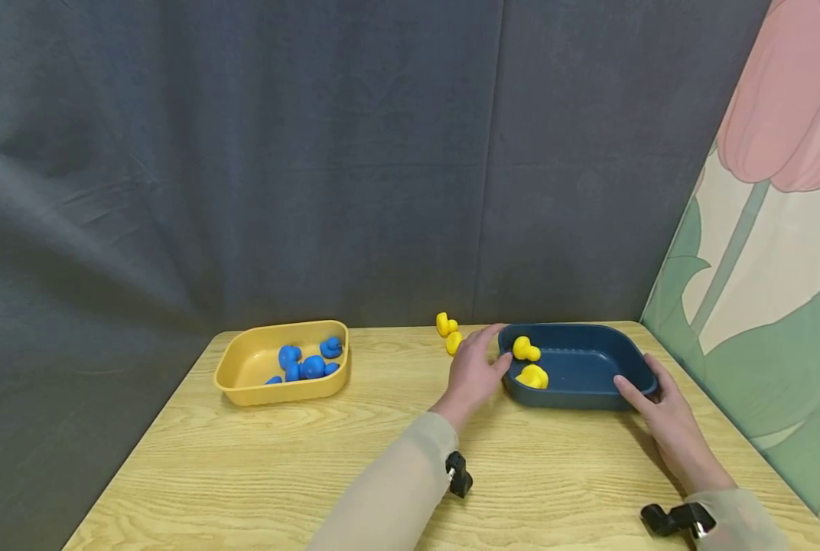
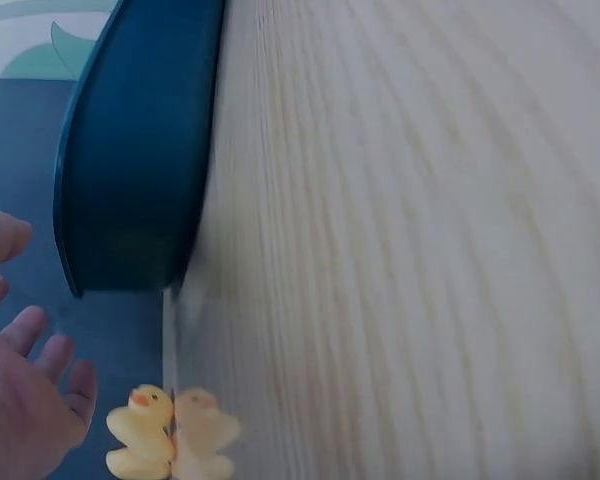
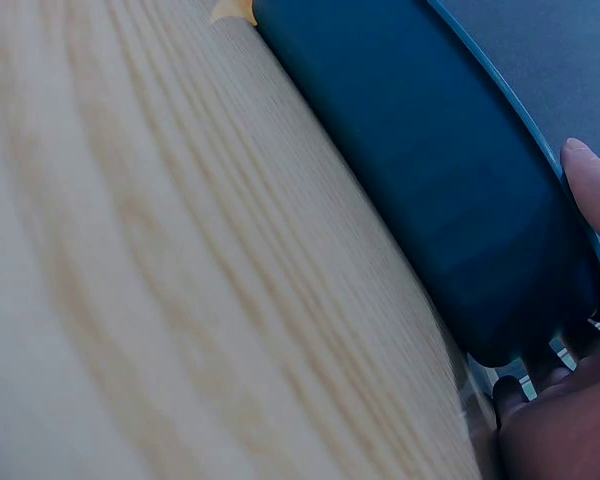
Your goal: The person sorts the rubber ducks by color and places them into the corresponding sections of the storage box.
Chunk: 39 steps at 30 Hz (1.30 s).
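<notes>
A dark blue tray [image 1: 592, 398] sits on the right side of the table, with two yellow toy ducks [image 1: 525, 350] inside its left end. My right hand [image 1: 673, 432] grips the tray's right end, thumb over the rim [image 3: 550, 150] and fingers around the outside. Beside the left end, my left hand [image 1: 474, 375] has its fingers spread and loosely bent; in the left wrist view they stand apart from the tray wall [image 2: 140, 150]. Just behind that hand, yellow ducks [image 1: 446, 324] lie on the table, one partly covered by the hand.
A yellow tray [image 1: 245, 394] holding several blue toy ducks [image 1: 312, 367] stands on the left of the wooden table [image 1: 258, 467]. A dark curtain [image 1: 355, 168] hangs along the back edge. A wall with a painted tulip [image 1: 775, 99] borders the right side.
</notes>
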### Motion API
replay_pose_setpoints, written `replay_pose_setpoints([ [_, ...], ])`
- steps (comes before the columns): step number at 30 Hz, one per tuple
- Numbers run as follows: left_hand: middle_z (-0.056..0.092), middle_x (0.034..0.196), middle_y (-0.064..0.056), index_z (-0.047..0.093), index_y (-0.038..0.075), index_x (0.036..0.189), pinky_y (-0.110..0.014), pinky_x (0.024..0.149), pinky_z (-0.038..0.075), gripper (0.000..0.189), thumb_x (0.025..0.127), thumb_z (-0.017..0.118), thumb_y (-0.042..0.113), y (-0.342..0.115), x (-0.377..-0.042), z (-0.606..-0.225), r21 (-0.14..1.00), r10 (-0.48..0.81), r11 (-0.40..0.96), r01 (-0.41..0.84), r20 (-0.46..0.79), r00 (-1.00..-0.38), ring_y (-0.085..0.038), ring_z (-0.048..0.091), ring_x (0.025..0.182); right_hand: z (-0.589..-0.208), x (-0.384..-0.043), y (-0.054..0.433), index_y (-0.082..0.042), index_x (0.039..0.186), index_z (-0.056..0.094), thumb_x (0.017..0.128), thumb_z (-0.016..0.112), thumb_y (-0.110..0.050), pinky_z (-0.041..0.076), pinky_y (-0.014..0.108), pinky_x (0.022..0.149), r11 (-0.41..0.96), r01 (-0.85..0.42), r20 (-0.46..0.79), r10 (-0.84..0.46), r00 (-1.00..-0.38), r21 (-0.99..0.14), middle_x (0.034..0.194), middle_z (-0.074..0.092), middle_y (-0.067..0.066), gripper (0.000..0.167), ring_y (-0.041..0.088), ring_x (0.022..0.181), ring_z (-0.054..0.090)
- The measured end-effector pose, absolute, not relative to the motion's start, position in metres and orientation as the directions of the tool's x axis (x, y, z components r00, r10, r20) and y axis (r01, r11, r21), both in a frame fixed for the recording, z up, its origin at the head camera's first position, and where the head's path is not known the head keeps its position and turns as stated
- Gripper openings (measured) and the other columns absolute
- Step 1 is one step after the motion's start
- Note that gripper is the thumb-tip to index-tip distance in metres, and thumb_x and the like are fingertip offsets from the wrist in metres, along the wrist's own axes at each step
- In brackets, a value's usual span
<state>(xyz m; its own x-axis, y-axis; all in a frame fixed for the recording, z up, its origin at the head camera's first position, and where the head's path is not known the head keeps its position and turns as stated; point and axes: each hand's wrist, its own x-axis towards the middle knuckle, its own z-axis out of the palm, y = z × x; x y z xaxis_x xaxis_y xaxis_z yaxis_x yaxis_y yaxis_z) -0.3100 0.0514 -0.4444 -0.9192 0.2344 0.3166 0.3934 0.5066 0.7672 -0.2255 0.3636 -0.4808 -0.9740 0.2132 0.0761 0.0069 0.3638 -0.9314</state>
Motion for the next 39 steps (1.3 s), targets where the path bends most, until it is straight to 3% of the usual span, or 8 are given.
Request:
replay_pose_setpoints([
  [6,0.056,0.161,-0.009,0.061,0.015,0.157,-0.051,0.117,0.049,0.056,0.104,0.078,0.018,0.035,-0.320,-0.452,0.736,0.151,0.553,0.390,0.372,-0.916,-0.035,0.052,0.145,-0.482,-0.225,0.364,-0.015,0.178,-0.006,0.114,0.061,-0.042,0.018,-0.006,0.095,0.377,-0.008,0.093,0.206,-0.974,-0.926,0.183,-0.011,0.018,0.097,0.050,0.165,-0.002],
  [14,0.051,0.164,-0.013,0.059,0.014,0.159,-0.055,0.118,0.049,0.061,0.103,0.080,0.021,0.016,-0.330,-0.460,0.732,0.098,0.586,0.348,0.362,-0.927,-0.040,0.050,0.146,-0.483,-0.223,0.365,-0.015,0.178,-0.007,0.114,0.060,-0.043,0.018,-0.006,0.097,0.366,-0.002,0.083,0.207,-0.975,-0.931,0.182,-0.013,0.018,0.097,0.050,0.165,-0.003],
  [16,0.052,0.164,-0.013,0.059,0.012,0.159,-0.055,0.119,0.048,0.061,0.103,0.081,0.021,0.013,-0.331,-0.462,0.732,0.097,0.586,0.348,0.362,-0.927,-0.041,0.050,0.146,-0.482,-0.224,0.365,-0.016,0.178,-0.008,0.114,0.060,-0.043,0.016,0.002,0.111,0.360,0.006,0.074,0.209,-0.975,-0.933,0.182,-0.013,0.017,0.097,0.050,0.165,-0.004],
  [18,0.053,0.163,-0.014,0.059,0.010,0.158,-0.055,0.119,0.048,0.061,0.103,0.081,0.021,0.010,-0.332,-0.463,0.730,0.099,0.585,0.353,0.368,-0.925,-0.042,0.050,0.145,-0.481,-0.224,0.364,-0.016,0.178,-0.008,0.114,0.060,-0.043,0.012,0.019,0.127,0.353,0.012,0.066,0.208,-0.976,-0.936,0.182,-0.014,0.016,0.097,0.050,0.165,-0.005],
  [21,0.053,0.162,-0.015,0.059,0.009,0.158,-0.055,0.118,0.049,0.061,0.103,0.081,0.021,0.007,-0.334,-0.465,0.730,0.103,0.585,0.355,0.368,-0.924,-0.043,0.051,0.144,-0.480,-0.224,0.363,-0.016,0.178,-0.008,0.114,0.060,-0.044,0.005,0.046,0.135,0.345,0.017,0.060,0.211,-0.976,-0.939,0.183,-0.014,0.016,0.097,0.050,0.165,-0.005],
  [27,0.050,0.165,-0.013,0.055,0.011,0.162,-0.051,0.120,0.048,0.065,0.104,0.081,0.023,0.004,-0.340,-0.467,0.735,0.120,0.592,0.329,0.323,-0.939,-0.042,0.049,0.145,-0.480,-0.225,0.363,-0.016,0.178,-0.008,0.114,0.060,-0.044,0.008,0.033,0.133,0.351,0.023,0.056,0.213,-0.975,-0.936,0.182,-0.013,0.017,0.097,0.049,0.165,-0.004],
  [34,0.051,0.166,-0.012,0.053,0.011,0.164,-0.051,0.120,0.048,0.067,0.103,0.080,0.024,0.001,-0.343,-0.468,0.749,0.145,0.583,0.316,0.287,-0.947,-0.042,0.048,0.146,-0.480,-0.227,0.364,-0.015,0.177,-0.009,0.114,0.060,-0.042,0.005,0.064,0.132,0.345,0.029,0.050,0.219,-0.974,-0.938,0.182,-0.014,0.017,0.097,0.049,0.165,-0.007],
  [39,0.052,0.166,-0.013,0.052,0.011,0.165,-0.051,0.121,0.047,0.068,0.104,0.079,0.025,0.002,-0.343,-0.467,0.754,0.157,0.579,0.310,0.270,-0.950,-0.043,0.047,0.146,-0.480,-0.226,0.364,-0.016,0.177,-0.009,0.114,0.060,-0.043,0.005,0.056,0.134,0.350,0.033,0.047,0.217,-0.975,-0.936,0.182,-0.014,0.018,0.097,0.049,0.165,-0.006],
])
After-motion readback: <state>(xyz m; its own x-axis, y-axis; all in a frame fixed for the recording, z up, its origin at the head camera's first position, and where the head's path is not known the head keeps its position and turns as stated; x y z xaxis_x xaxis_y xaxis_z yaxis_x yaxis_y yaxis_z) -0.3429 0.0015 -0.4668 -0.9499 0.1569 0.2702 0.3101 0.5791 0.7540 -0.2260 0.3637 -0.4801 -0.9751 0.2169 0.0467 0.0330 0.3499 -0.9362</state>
